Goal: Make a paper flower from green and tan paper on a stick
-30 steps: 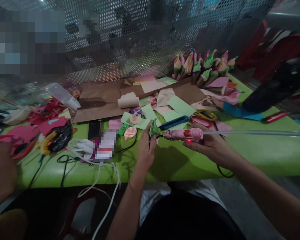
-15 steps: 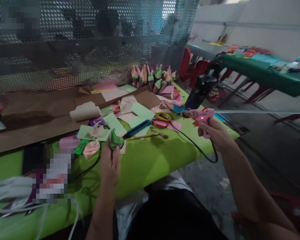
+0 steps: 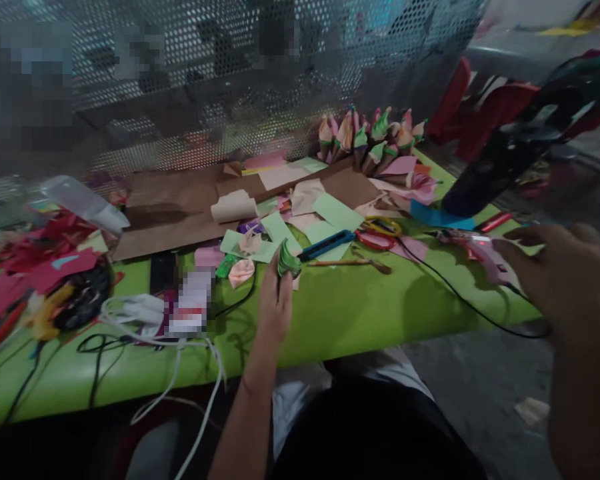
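1. Just left of the blue cutter, grips a green paper swirl between fingers and thumb of the left hand.
2. Well right of the cutter, holds the right hand loosely open, blurred, just beside the handle of a pink glue gun on the green table; cannot tell whether touching.
3. Right of the cutter, seems midway through laying down or taking up the glue gun; cannot tell which.
4. Next, probably calls for care around the nozzle there, and for a light pinch left of the cutter, sparing the swirl's folds.
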Available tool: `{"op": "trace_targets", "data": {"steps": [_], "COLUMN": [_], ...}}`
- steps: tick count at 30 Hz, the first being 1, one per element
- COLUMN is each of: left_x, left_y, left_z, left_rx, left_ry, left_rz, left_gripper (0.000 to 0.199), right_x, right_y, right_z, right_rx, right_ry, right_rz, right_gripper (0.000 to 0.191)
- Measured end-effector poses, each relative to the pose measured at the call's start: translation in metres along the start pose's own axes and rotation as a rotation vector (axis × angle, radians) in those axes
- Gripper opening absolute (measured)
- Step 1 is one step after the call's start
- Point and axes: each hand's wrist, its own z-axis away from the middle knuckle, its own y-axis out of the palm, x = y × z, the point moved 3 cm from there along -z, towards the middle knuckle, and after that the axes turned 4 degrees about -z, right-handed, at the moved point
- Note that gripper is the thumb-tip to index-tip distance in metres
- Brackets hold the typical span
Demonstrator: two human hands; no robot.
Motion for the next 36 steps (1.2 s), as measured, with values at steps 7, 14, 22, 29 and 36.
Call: {"op": "trace_targets", "data": {"steps": [7, 14, 22, 29, 36], "left_x": [-0.001, -0.001, -0.007, -0.006, -0.004], "left_y": [-0.001, 0.001, 0.002, 0.002, 0.003], "left_z": [0.001, 0.001, 0.002, 0.002, 0.002], "left_rx": [0.012, 0.040, 0.072, 0.074, 0.071], "left_ry": [0.002, -0.014, 0.004, -0.007, -0.001], "left_rz": [-0.007, 0.006, 0.031, 0.056, 0.049], "left_gripper": [0.053, 0.050, 0.048, 0.049, 0.048], "right_x": [0.141, 0.209, 0.220, 0.221, 0.220], "right_y": [0.006, 0.037, 0.044, 0.046, 0.049], "right_z": [0.029, 0.036, 0.035, 0.036, 0.035], "right_rx": [0.329, 0.453, 0.421, 0.347, 0.342], "right_ry": [-0.429, -0.546, -0.603, -0.661, -0.667], "right_rz": [-0.905, -1.130, -1.027, -1.009, -1.008], "right_gripper": [0.018, 0.015, 0.017, 0.015, 0.013]}}
